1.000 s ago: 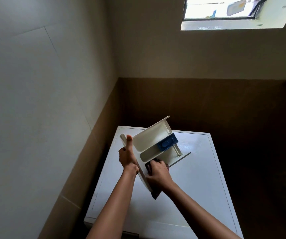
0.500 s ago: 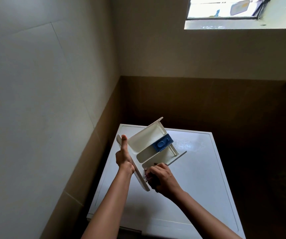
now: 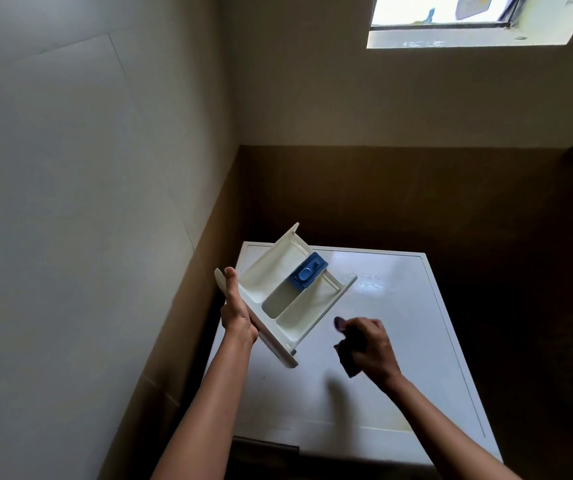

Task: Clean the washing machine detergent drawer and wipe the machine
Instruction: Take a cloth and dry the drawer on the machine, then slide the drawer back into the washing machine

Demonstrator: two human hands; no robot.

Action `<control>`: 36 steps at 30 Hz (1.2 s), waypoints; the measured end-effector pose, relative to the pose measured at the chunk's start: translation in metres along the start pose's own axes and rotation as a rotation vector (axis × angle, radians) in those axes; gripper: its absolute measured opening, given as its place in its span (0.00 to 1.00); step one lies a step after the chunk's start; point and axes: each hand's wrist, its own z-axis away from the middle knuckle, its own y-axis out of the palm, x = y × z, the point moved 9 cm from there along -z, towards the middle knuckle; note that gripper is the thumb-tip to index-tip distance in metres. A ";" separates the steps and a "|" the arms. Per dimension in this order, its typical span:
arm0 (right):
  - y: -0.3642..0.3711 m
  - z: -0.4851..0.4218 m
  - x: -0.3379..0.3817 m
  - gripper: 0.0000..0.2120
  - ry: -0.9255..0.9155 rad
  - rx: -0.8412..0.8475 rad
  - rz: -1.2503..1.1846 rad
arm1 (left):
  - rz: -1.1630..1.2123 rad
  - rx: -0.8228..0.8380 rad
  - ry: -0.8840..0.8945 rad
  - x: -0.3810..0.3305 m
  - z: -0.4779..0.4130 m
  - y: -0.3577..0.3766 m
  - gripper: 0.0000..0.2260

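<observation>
White plastic detergent drawer [image 3: 280, 299], tilted above the washing machine [image 3: 399, 341] top, sits at my ten o'clock; my left hand [image 3: 236, 313] clamps its front panel, the best hold. It looks light, stiff, possibly slick. My right hand [image 3: 370, 344], at two o'clock, fists a dark cloth [image 3: 349, 358]. No writing legible.

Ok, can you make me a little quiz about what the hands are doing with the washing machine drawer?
1. True or false: the detergent drawer is slotted into the washing machine.
2. Which hand holds the dark cloth? A) left hand B) right hand C) neither
3. Fill in: the cap inside the drawer is coloured ____.

Key:
1. False. The left hand holds it up, tilted, above the machine's top.
2. B. The cloth is apart from the drawer.
3. Blue.
</observation>
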 end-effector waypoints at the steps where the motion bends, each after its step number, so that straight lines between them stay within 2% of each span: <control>1: -0.001 0.001 -0.016 0.20 0.128 -0.046 -0.008 | 0.007 0.004 -0.006 -0.001 0.003 -0.001 0.52; 3: -0.001 0.007 -0.037 0.18 0.293 -0.113 -0.003 | 0.006 0.022 -0.021 -0.002 0.009 -0.003 0.52; 5: 0.004 0.013 -0.047 0.17 0.386 -0.108 -0.008 | 0.008 0.040 -0.040 0.003 0.011 -0.005 0.52; 8: 0.020 0.023 -0.058 0.17 0.485 0.009 -0.016 | 0.009 0.051 -0.073 0.014 0.017 -0.011 0.51; 10: 0.031 0.030 -0.063 0.18 0.505 0.109 0.017 | 0.009 0.038 -0.086 0.019 0.029 -0.018 0.47; 12: 0.041 0.037 -0.067 0.20 0.471 0.221 0.111 | 0.019 0.035 -0.104 0.027 0.042 -0.024 0.42; 15: 0.053 0.052 -0.071 0.23 0.421 0.347 0.220 | 0.043 -0.005 -0.127 0.043 0.060 -0.040 0.41; 19: 0.046 0.062 -0.065 0.23 0.358 0.282 0.193 | 0.100 -0.045 -0.142 0.068 0.090 -0.063 0.42; 22: 0.042 0.075 -0.057 0.23 0.268 0.248 0.183 | 0.131 -0.134 -0.110 0.085 0.118 -0.089 0.39; 27: 0.051 0.103 -0.042 0.27 0.142 0.358 0.345 | 0.181 -0.186 -0.025 0.121 0.139 -0.144 0.52; 30: 0.061 0.115 -0.041 0.29 0.101 0.443 0.460 | 0.186 -0.208 -0.059 0.138 0.165 -0.165 0.45; 33: 0.068 0.121 -0.038 0.27 0.086 0.512 0.553 | 0.215 -0.189 -0.046 0.146 0.174 -0.185 0.36; 36: 0.072 0.124 -0.032 0.28 0.084 0.557 0.572 | 0.243 -0.211 -0.053 0.158 0.181 -0.206 0.37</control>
